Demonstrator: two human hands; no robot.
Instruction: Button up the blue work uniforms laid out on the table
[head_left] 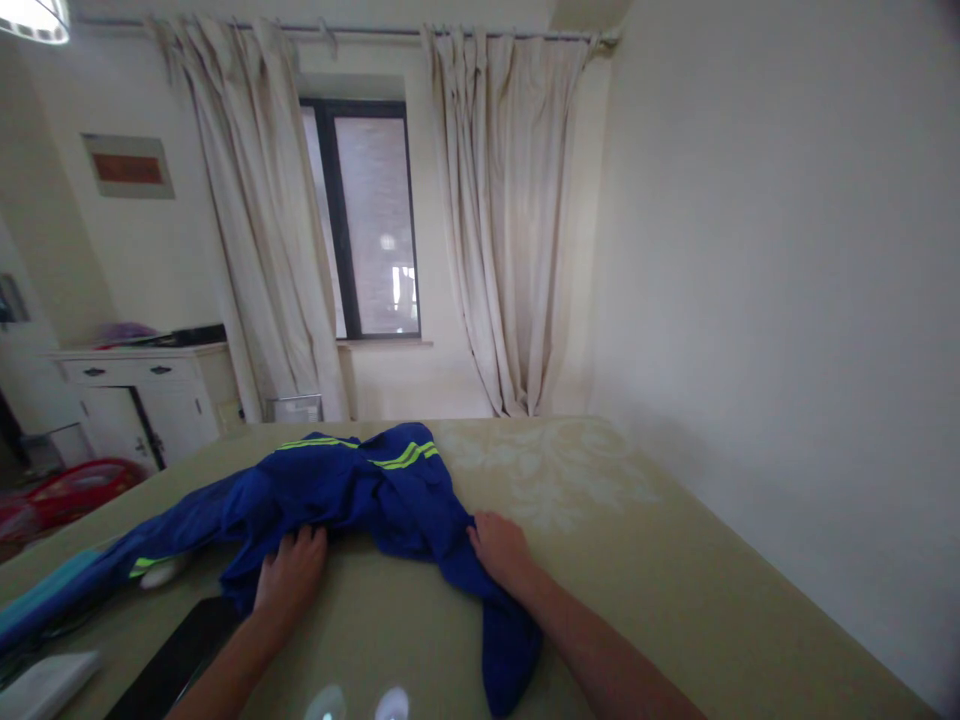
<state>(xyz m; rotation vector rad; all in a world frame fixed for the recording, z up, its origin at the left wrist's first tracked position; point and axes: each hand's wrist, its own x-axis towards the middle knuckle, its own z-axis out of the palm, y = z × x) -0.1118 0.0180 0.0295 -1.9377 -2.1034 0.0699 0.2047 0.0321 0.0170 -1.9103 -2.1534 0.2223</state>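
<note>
We see a white cabinet (142,390) at the left, drawers shut, its contents hidden from us. On the worktop (600,570), the blue garment (360,495) with lime stripes lies rumpled across the middle and left. Our right hand (499,548) pinches its right edge; our left hand (294,568) bends its fingers at the near edge, though we cannot tell whether they grip. Beyond, pale curtains (506,200) flank a dark-framed window (375,220).
</note>
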